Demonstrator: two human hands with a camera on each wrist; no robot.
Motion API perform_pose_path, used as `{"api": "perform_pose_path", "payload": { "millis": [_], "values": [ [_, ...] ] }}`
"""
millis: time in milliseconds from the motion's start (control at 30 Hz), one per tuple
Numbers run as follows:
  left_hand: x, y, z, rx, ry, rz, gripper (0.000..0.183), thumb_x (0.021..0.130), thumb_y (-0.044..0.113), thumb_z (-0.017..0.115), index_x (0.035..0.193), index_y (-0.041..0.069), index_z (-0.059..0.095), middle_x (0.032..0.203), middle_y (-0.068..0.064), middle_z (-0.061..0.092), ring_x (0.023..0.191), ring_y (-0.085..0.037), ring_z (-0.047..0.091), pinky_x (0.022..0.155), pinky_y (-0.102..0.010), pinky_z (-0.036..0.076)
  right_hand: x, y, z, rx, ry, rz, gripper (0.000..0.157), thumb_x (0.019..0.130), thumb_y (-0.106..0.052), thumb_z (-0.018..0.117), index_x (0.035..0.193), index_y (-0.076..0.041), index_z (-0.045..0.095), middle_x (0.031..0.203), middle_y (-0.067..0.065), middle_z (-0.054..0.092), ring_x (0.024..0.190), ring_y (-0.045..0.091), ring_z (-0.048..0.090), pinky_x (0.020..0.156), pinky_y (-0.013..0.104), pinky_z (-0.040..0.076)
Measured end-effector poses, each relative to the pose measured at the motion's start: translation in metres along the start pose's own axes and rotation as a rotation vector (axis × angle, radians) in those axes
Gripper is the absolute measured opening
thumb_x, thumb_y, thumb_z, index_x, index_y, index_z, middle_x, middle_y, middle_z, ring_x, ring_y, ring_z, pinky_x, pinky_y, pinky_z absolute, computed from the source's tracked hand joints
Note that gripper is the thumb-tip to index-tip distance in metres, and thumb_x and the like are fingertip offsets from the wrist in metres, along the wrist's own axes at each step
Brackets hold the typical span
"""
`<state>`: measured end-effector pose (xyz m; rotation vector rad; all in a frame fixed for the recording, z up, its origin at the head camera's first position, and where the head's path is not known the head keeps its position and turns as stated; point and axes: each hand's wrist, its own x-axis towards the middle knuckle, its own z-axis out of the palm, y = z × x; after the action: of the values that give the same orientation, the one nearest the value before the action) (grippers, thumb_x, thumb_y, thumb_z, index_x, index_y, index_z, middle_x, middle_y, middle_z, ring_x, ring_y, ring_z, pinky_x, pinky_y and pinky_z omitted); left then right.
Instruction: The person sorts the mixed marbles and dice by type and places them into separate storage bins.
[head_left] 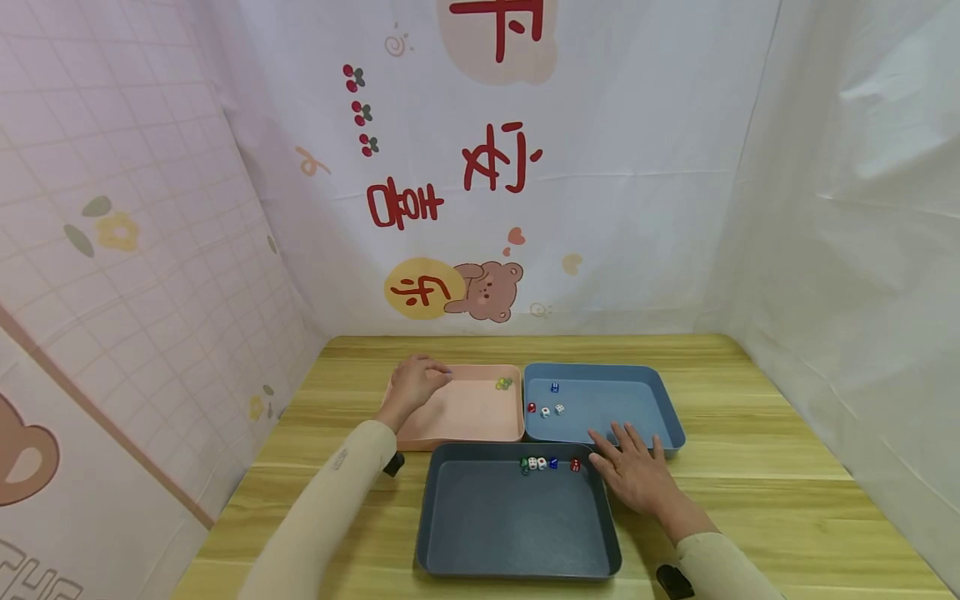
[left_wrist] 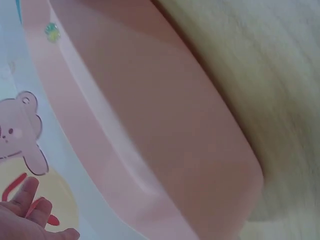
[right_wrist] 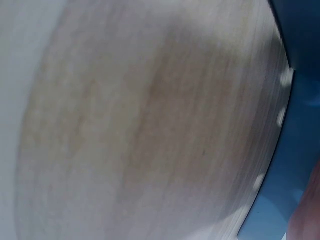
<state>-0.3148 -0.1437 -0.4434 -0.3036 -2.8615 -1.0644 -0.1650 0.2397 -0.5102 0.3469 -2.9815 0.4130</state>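
Observation:
My left hand (head_left: 415, 383) is over the left side of the pink tray (head_left: 465, 421). In the left wrist view its fingers (left_wrist: 27, 192) are loosely spread, with nothing visible between them. Yellow-green translucent dice (head_left: 503, 384) lie in that tray's far right corner. My right hand (head_left: 636, 473), fingers spread, rests at the near edge of the blue tray (head_left: 615, 400). That tray holds a blue die (head_left: 555, 387), a red die (head_left: 532, 407) and two white dice (head_left: 559, 409). Only a blurred bit of the right hand shows in the right wrist view.
A dark grey tray (head_left: 517, 533) stands nearest, touching or close to the other two. Along its far wall lie several dice: green, white, a blue die (head_left: 553, 462) and red dice (head_left: 575, 464). The wooden table (head_left: 780, 483) meets printed cloth walls behind and at both sides.

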Motion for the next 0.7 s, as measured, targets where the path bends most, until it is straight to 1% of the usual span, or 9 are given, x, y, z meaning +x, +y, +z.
{"api": "perform_pose_path", "payload": {
  "millis": [133, 233, 333, 400, 567, 700],
  "values": [
    [0.005, -0.005, 0.002, 0.011, 0.012, -0.04, 0.023, 0.094, 0.033, 0.069, 0.105, 0.015, 0.077, 0.144, -0.017, 0.049, 0.137, -0.039, 0.035, 0.11, -0.062, 0.017, 0.0, 0.0, 0.001, -0.003, 0.001, 0.001, 0.054, 0.105, -0.048, 0.042, 0.149, -0.018, 0.048, 0.154, 0.024, 0.036, 0.143, 0.048, 0.025, 0.105, 0.076, 0.009],
    [0.007, -0.01, 0.004, 0.027, 0.032, -0.056, 0.022, 0.094, 0.032, 0.07, 0.104, 0.013, 0.077, 0.143, -0.018, 0.049, 0.137, -0.04, 0.035, 0.11, -0.061, 0.017, 0.001, 0.001, 0.002, -0.005, -0.001, 0.002, 0.054, 0.105, -0.048, 0.041, 0.149, -0.019, 0.048, 0.154, 0.023, 0.036, 0.143, 0.048, 0.026, 0.105, 0.076, 0.009],
    [0.008, -0.014, 0.006, 0.029, 0.034, -0.071, 0.021, 0.094, 0.031, 0.07, 0.102, 0.013, 0.077, 0.145, -0.018, 0.048, 0.137, -0.041, 0.034, 0.11, -0.061, 0.016, 0.001, 0.001, 0.004, -0.002, -0.003, 0.005, 0.054, 0.105, -0.048, 0.041, 0.149, -0.019, 0.048, 0.154, 0.024, 0.036, 0.143, 0.048, 0.025, 0.105, 0.076, 0.008],
    [0.008, -0.016, 0.008, 0.026, 0.03, -0.085, 0.022, 0.095, 0.032, 0.068, 0.105, 0.013, 0.076, 0.146, -0.018, 0.047, 0.137, -0.041, 0.032, 0.111, -0.061, 0.015, 0.001, 0.002, 0.005, 0.0, -0.002, 0.006, 0.054, 0.105, -0.049, 0.041, 0.149, -0.019, 0.048, 0.154, 0.024, 0.035, 0.143, 0.048, 0.025, 0.105, 0.076, 0.008],
    [0.01, -0.019, 0.011, 0.026, 0.024, -0.103, 0.03, 0.097, 0.035, 0.064, 0.117, 0.014, 0.073, 0.148, -0.018, 0.044, 0.138, -0.041, 0.031, 0.112, -0.06, 0.014, 0.002, 0.002, 0.005, 0.006, 0.014, 0.001, 0.054, 0.105, -0.048, 0.041, 0.149, -0.019, 0.048, 0.153, 0.024, 0.036, 0.143, 0.048, 0.025, 0.105, 0.076, 0.008],
    [0.012, -0.02, 0.01, 0.041, 0.015, -0.115, 0.032, 0.098, 0.034, 0.063, 0.12, 0.014, 0.072, 0.148, -0.018, 0.044, 0.138, -0.041, 0.031, 0.111, -0.059, 0.015, 0.002, 0.002, 0.006, 0.008, 0.034, -0.01, 0.053, 0.104, -0.048, 0.043, 0.147, -0.018, 0.051, 0.152, 0.025, 0.038, 0.141, 0.049, 0.027, 0.105, 0.076, 0.01]
  ]
}}
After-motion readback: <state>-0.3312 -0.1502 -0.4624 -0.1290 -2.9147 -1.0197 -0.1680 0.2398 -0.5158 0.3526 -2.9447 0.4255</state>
